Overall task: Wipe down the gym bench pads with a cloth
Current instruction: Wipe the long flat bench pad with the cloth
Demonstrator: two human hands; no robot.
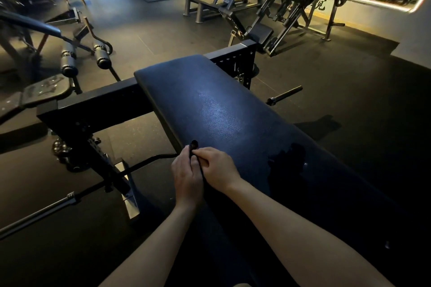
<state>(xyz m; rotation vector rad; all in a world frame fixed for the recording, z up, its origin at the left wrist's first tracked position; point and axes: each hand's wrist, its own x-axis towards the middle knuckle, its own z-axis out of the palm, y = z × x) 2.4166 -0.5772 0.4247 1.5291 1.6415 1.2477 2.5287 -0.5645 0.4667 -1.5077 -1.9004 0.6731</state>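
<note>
Both hands meet at the near left edge of the long black padded bench surface. The left hand curls its fingers round a thin dark strip, and the right hand pinches the same strip from the other side. It may be the cloth gathered narrow, but the light is too dim to tell. Wiping seems not yet under way; this looks like readying the cloth. The next move probably calls for spreading it flat and sweeping along the pad toward the far rounded end. A darker patch lies to the right, either damp or shadow. The pad's left edge sits just under the hands, and below it the black steel frame beam and a bent bar crowd that side. The dark rubber floor on the right leaves open room, apart from a short steel peg
</note>
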